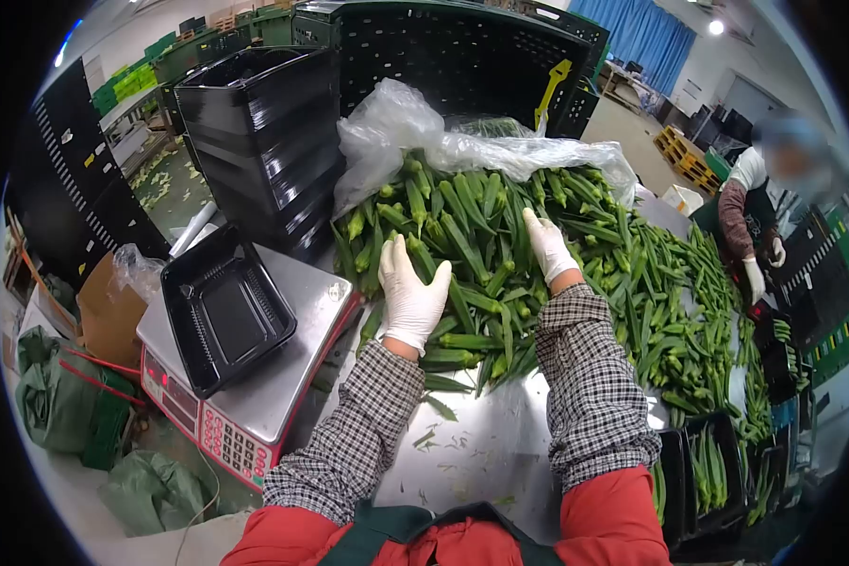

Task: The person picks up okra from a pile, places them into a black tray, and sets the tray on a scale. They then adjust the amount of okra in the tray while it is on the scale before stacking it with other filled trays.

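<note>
A big heap of green okra (472, 226) covers the steel table (462, 434) in front of me. My left hand (410, 297), in a white glove, rests at the heap's left front with thumb and fingers apart. On the heap's other side, my right hand (549, 247), also gloved, has its fingers stretched out against the pods. Neither hand has closed around any okra. Crumpled clear plastic (391, 132) lies along the back of the pile. To my left, an unfilled black tray (228, 307) sits on a weighing scale (297, 377).
A tall stack of black trays (264, 160) stands behind the scale. Behind the okra is a dark crate (443, 61). Trays holding okra (712, 472) line the right front edge. A gloved co-worker (740, 208) stands at the far right. Okra scraps lie near my front.
</note>
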Tool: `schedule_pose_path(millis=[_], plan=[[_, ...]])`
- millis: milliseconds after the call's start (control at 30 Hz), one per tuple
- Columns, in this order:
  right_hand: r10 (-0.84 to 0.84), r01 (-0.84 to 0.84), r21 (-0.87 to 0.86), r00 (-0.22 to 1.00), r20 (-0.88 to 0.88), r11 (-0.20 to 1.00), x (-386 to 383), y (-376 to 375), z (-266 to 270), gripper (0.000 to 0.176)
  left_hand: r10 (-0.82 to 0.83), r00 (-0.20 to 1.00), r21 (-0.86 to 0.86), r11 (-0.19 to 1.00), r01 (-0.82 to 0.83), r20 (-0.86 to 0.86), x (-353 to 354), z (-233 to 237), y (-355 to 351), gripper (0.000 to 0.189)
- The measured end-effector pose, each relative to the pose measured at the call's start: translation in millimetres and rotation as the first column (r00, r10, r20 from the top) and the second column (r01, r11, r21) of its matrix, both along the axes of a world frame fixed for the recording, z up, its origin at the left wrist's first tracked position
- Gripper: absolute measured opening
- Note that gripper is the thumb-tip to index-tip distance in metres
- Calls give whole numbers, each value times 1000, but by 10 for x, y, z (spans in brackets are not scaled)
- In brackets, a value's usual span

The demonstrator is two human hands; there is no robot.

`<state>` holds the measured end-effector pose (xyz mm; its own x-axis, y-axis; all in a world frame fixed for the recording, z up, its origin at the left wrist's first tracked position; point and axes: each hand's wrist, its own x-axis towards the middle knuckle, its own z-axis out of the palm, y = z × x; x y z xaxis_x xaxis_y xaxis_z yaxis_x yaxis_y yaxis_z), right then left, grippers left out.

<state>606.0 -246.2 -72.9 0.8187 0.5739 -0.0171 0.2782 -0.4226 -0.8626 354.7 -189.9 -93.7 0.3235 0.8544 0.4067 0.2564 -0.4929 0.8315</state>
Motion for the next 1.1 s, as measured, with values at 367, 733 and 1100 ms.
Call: schedule_pose_path(millis=[367, 733, 1100], plan=[[267, -145, 314, 881, -391, 938, 158, 437, -129, 101, 71, 997, -12, 997, -71, 20, 211, 82, 222, 87], [387, -203, 372, 755, -529, 906, -496, 182, 366, 69, -101, 975, -169, 976, 135, 200, 245, 47, 368, 78], [449, -334, 305, 738, -504, 892, -699, -35, 355, 84, -233, 957, -181, 947, 264, 174, 160, 67, 236, 76]])
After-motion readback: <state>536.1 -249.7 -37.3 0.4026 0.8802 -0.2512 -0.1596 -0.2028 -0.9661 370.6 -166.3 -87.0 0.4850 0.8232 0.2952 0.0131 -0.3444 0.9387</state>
